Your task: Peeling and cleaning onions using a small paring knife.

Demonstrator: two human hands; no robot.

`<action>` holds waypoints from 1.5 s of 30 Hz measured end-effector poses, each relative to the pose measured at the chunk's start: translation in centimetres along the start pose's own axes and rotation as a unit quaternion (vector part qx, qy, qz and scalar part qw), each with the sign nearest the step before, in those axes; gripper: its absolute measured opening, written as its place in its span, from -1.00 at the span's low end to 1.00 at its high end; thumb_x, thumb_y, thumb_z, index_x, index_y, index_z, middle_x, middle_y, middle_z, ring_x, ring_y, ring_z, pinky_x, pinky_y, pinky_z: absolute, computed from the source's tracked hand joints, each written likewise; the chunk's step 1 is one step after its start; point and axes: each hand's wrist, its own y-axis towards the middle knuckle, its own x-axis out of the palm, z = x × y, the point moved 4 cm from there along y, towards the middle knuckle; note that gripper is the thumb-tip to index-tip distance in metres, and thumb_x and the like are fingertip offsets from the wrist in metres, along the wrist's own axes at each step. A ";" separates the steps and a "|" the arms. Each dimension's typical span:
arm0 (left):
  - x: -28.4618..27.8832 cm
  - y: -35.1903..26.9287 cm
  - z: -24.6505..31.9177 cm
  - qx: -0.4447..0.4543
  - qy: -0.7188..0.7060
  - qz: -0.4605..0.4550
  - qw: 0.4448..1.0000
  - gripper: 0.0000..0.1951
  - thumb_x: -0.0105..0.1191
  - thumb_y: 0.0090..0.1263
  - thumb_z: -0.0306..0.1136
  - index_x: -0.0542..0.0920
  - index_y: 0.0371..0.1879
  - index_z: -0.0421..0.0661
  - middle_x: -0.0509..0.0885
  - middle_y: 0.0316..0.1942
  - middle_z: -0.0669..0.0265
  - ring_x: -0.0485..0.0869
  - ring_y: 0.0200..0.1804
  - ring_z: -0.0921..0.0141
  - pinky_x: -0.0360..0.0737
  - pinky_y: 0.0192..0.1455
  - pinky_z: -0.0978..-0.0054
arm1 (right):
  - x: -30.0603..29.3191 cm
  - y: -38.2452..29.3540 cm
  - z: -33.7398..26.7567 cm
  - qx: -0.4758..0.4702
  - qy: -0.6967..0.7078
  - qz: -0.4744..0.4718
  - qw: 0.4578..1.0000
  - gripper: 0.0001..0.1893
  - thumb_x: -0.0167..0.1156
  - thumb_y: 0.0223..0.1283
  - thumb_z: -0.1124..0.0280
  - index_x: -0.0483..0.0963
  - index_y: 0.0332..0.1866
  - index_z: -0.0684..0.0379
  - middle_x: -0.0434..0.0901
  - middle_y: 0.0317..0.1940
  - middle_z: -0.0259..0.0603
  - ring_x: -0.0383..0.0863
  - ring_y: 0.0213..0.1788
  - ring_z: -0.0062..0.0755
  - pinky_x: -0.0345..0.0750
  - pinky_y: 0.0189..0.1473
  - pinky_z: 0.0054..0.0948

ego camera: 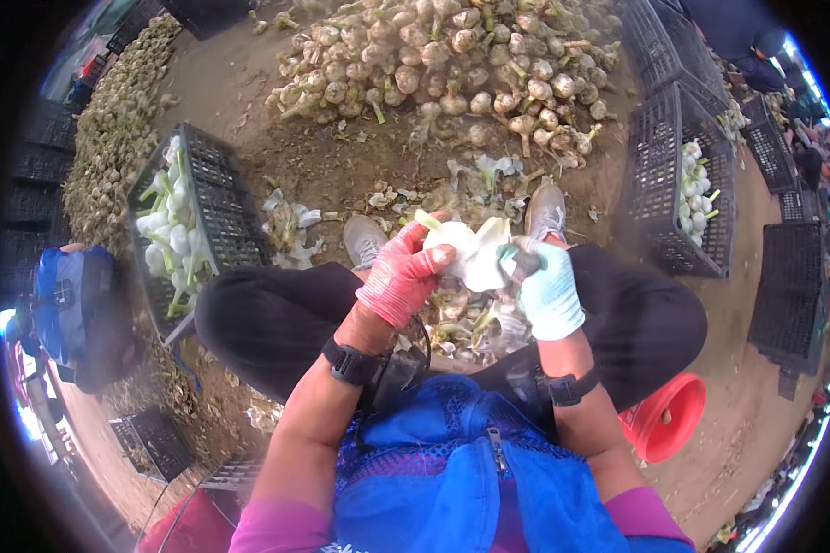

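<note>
My left hand [402,273], in a red knit glove, grips a white garlic bulb [460,249] above the gap between my knees. Its pale green stem end pokes out past my fingers. On the other side my right hand [548,283], in a pale mint glove, pinches a flared flap of the bulb's outer skin [492,242]. A dark grey patch shows at the right fingertips; whether it is a tool or dirty glove cloth is unclear. Below both hands lies a litter of peeled garlic skins [481,325] on the ground.
A heap of unpeeled garlic [415,62] lies ahead. Black plastic crates with white garlic flank me, one on the left [225,200] and one on the right [653,173]. By my right thigh is a red bucket [692,415]. Another person [76,311] is at far left.
</note>
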 end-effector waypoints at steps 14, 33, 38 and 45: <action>1.8 0.1 1.9 0.026 0.068 -0.063 0.995 -0.30 0.30 -0.03 -0.29 0.25 0.11 -0.22 0.50 -0.09 0.24 0.51 -0.06 0.37 0.49 -0.05 0.47 | -0.1 1.0 -2.4 -0.158 -0.024 -0.063 0.985 -0.58 0.25 -0.13 0.47 0.40 -0.05 0.26 0.50 -0.17 -0.03 0.56 -0.24 -0.20 0.49 -0.18 -0.39; -0.3 1.3 3.6 0.082 -0.152 0.025 0.985 -0.73 -0.05 0.31 -0.19 0.54 -0.37 -0.18 0.57 -0.20 0.16 0.57 -0.22 0.33 0.52 -0.10 0.40 | 1.1 2.8 -2.4 -0.271 -0.184 -0.068 0.942 -0.38 0.08 -0.18 0.61 0.25 0.17 0.15 0.27 0.14 0.04 0.26 0.20 -0.08 0.28 0.17 -0.31; -0.5 2.7 3.5 0.061 -0.250 0.095 0.962 -0.71 -0.12 0.33 -0.12 0.51 -0.42 -0.09 0.59 -0.26 0.22 0.56 -0.20 0.25 0.49 -0.08 0.24 | 5.1 2.9 -3.3 -0.363 -0.372 -0.022 0.854 -0.66 0.16 -0.19 0.45 0.43 -0.17 0.17 0.46 -0.22 -0.03 0.49 -0.18 -0.05 0.47 -0.19 -0.29; -4.9 3.5 8.3 0.128 -0.276 0.218 0.927 -0.70 -0.15 0.30 -0.09 0.52 -0.29 -0.06 0.59 -0.18 0.17 0.48 -0.01 0.12 0.34 0.08 -0.04 | 6.9 3.2 -1.5 -0.392 -0.320 -0.115 0.855 -0.84 0.17 -0.22 0.44 0.45 -0.44 0.19 0.46 -0.55 -0.11 0.51 -0.47 -0.09 0.45 -0.43 -0.28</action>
